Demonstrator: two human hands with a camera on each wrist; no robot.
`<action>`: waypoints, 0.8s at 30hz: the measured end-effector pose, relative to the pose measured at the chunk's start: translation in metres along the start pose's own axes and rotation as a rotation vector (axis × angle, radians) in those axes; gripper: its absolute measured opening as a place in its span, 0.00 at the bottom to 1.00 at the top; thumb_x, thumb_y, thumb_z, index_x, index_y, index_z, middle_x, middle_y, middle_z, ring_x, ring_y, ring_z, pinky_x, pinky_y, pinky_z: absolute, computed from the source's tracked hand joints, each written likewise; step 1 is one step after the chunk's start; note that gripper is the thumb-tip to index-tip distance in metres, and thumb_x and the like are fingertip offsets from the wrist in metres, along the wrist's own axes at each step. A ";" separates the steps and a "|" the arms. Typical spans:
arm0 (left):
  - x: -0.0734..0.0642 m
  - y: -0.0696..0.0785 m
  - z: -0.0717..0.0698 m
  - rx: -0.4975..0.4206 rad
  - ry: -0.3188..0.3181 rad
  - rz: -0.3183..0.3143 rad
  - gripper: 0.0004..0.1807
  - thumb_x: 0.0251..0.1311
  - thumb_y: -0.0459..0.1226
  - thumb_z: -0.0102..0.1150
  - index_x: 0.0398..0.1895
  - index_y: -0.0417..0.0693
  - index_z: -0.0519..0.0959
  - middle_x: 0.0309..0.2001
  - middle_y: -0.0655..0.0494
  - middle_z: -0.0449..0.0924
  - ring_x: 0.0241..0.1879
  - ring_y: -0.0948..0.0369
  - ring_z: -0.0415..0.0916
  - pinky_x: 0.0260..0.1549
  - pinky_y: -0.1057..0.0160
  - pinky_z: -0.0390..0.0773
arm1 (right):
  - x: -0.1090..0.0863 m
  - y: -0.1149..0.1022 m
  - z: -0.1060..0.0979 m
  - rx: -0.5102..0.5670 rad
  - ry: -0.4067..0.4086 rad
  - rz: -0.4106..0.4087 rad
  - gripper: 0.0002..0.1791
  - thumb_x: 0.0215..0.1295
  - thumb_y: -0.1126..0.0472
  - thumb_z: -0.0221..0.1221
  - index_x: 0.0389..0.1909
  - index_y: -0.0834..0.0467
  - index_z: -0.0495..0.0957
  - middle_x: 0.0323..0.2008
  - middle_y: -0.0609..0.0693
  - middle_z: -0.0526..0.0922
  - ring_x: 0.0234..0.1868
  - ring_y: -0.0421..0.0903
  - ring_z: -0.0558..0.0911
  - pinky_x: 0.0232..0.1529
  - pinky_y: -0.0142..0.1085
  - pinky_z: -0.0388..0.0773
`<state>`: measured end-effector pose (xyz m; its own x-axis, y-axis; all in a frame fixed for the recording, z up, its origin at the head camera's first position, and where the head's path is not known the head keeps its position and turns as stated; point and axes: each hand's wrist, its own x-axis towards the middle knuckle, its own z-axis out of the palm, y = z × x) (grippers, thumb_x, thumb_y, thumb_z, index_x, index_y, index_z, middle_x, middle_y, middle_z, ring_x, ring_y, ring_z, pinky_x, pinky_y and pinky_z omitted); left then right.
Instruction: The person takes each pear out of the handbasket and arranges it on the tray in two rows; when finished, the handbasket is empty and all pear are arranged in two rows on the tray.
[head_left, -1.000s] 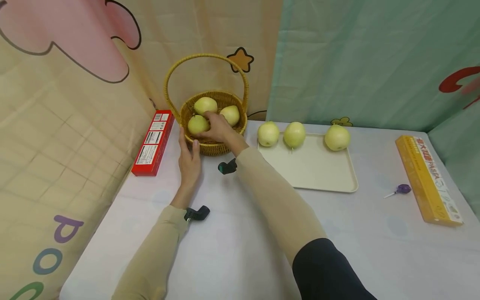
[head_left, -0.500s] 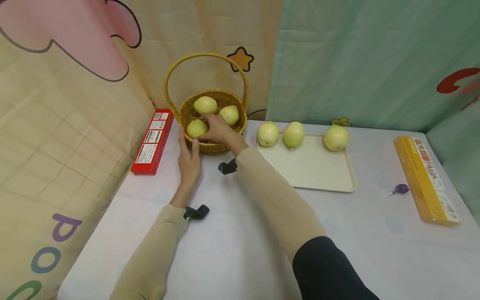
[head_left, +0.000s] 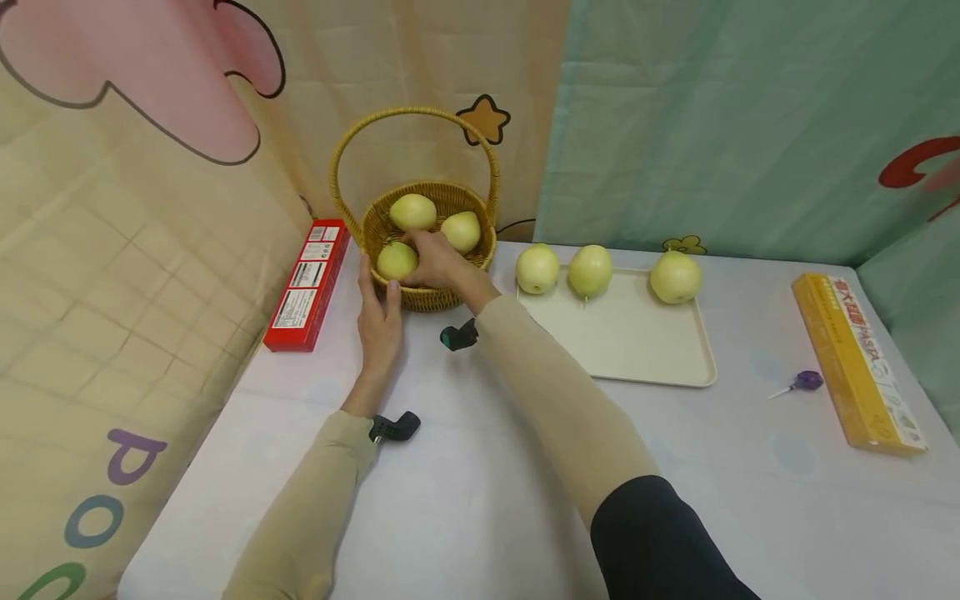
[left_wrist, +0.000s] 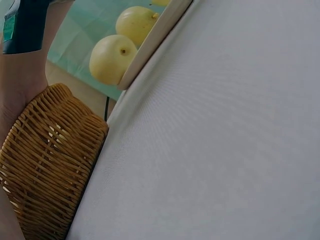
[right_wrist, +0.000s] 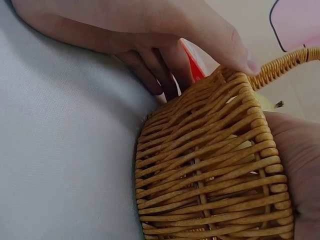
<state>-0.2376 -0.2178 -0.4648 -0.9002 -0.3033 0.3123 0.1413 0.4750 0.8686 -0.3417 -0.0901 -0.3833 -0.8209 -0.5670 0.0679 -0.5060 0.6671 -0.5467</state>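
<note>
In the head view a woven wicker basket [head_left: 431, 300] with a tall hoop handle stands at the back left, with three pale yellow-green pears inside. My right hand [head_left: 437, 257] reaches over its front rim and grips the nearest pear [head_left: 396, 261], fingers at its right side. Behind that hand lie the other pears, one at the back [head_left: 412, 212] and one at the right [head_left: 461, 232]. My left hand [head_left: 380, 329] rests against the basket's front left side, fingers extended. In the right wrist view the left thumb [right_wrist: 240, 55] touches the rim; the right fingers are hidden behind the wicker.
A cream tray [head_left: 645, 354] right of the basket bears three more pears along its back edge. Left of the basket lies a red box [head_left: 303, 287]. A purple lollipop [head_left: 807, 380] and a yellow pasta box [head_left: 855, 362] lie at the right. Curtains hang behind the table.
The nearest pear has shifted slightly down and toward the basket's front, my right hand moving with it. My left hand stays at the basket's side.
</note>
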 end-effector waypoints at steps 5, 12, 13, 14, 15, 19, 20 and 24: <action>0.000 0.000 0.000 0.003 0.005 -0.005 0.37 0.82 0.57 0.41 0.87 0.69 0.42 0.86 0.66 0.46 0.83 0.56 0.52 0.80 0.44 0.54 | -0.007 -0.001 -0.004 0.084 0.043 0.047 0.42 0.59 0.49 0.77 0.71 0.59 0.72 0.65 0.54 0.81 0.67 0.53 0.75 0.68 0.42 0.73; 0.001 0.001 0.001 0.006 0.002 -0.003 0.37 0.82 0.57 0.41 0.87 0.70 0.42 0.86 0.66 0.45 0.83 0.54 0.53 0.80 0.42 0.55 | -0.024 -0.004 -0.020 0.179 0.168 0.050 0.45 0.56 0.44 0.77 0.71 0.58 0.73 0.64 0.53 0.82 0.65 0.53 0.75 0.67 0.45 0.73; 0.001 0.001 0.002 0.005 0.003 -0.004 0.37 0.83 0.56 0.41 0.87 0.71 0.42 0.86 0.66 0.46 0.83 0.54 0.53 0.80 0.41 0.55 | -0.027 -0.003 -0.023 0.192 0.179 0.044 0.45 0.56 0.44 0.77 0.70 0.58 0.73 0.64 0.53 0.82 0.65 0.53 0.76 0.67 0.45 0.73; 0.001 0.001 0.002 0.003 0.004 -0.006 0.37 0.83 0.56 0.41 0.87 0.71 0.42 0.86 0.65 0.46 0.83 0.53 0.53 0.80 0.41 0.55 | -0.031 -0.003 -0.025 0.205 0.189 0.038 0.44 0.56 0.44 0.77 0.70 0.59 0.73 0.64 0.54 0.82 0.65 0.53 0.76 0.67 0.45 0.74; 0.001 0.001 0.003 0.004 0.003 -0.007 0.36 0.83 0.56 0.41 0.87 0.72 0.42 0.86 0.65 0.46 0.82 0.53 0.53 0.79 0.41 0.55 | -0.034 -0.003 -0.028 0.219 0.199 0.029 0.44 0.56 0.44 0.77 0.70 0.59 0.73 0.63 0.54 0.82 0.65 0.53 0.77 0.66 0.45 0.75; 0.000 0.000 0.003 0.006 -0.004 -0.003 0.36 0.83 0.56 0.41 0.87 0.73 0.41 0.86 0.63 0.47 0.82 0.51 0.54 0.79 0.41 0.57 | -0.051 0.003 -0.036 0.264 0.240 0.016 0.42 0.56 0.45 0.76 0.68 0.58 0.74 0.62 0.53 0.83 0.62 0.50 0.82 0.62 0.42 0.80; 0.000 0.000 0.003 0.008 -0.004 -0.002 0.36 0.83 0.56 0.41 0.87 0.73 0.41 0.86 0.62 0.47 0.82 0.50 0.55 0.79 0.42 0.57 | -0.056 0.004 -0.038 0.274 0.252 0.014 0.41 0.56 0.45 0.77 0.68 0.58 0.75 0.61 0.53 0.84 0.61 0.49 0.83 0.61 0.42 0.81; 0.000 0.001 0.002 0.009 0.008 0.002 0.36 0.83 0.56 0.41 0.87 0.71 0.42 0.86 0.60 0.49 0.81 0.49 0.57 0.78 0.42 0.59 | -0.077 0.011 -0.046 0.301 0.298 0.008 0.41 0.55 0.44 0.78 0.66 0.57 0.76 0.60 0.52 0.85 0.58 0.48 0.85 0.58 0.42 0.83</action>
<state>-0.2382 -0.2161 -0.4650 -0.8968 -0.3089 0.3168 0.1391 0.4828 0.8646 -0.2962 -0.0167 -0.3558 -0.8876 -0.3683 0.2766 -0.4354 0.4748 -0.7649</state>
